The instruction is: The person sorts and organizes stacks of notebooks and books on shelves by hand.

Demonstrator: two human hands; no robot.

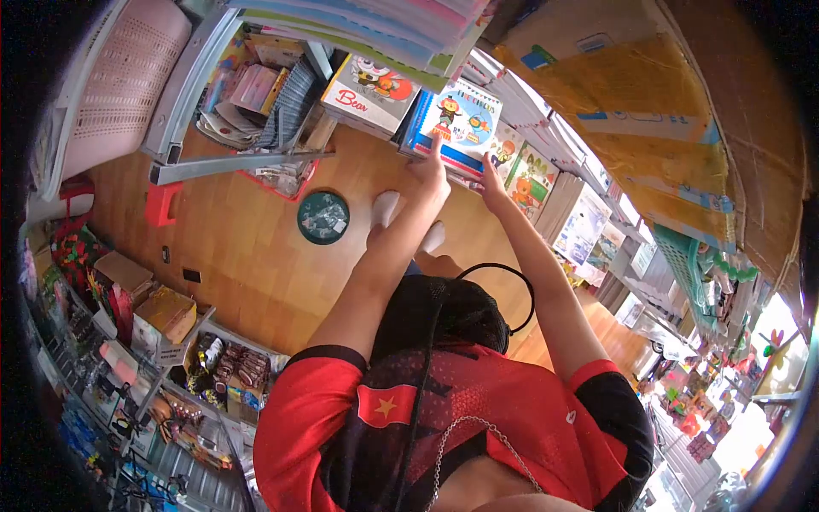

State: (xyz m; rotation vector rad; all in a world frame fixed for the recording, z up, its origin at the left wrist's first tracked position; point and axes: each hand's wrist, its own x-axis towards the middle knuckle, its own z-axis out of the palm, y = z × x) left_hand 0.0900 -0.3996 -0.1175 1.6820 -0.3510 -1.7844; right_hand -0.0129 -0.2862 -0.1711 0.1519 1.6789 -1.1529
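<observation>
A stack of notebooks (461, 118) lies at the top centre, its upper cover white and blue with cartoon animals and the words "The Circus". My left hand (429, 177) grips its near edge, one digit stretched over the cover and the others partly hidden. At the stack's near right corner, my right hand (492, 186) holds the edge, with some fingers out of sight. Just left of it sits another stack of notebooks (372, 92), marked "Bear" in red.
Overhead, piled coloured paper goods (367, 30) jut out close above the notebooks. A metal shelf frame (230, 165) reaches in from the left. On the wooden floor stands a round green bin (323, 216). Large taped cardboard boxes (631, 102) hang over the right side.
</observation>
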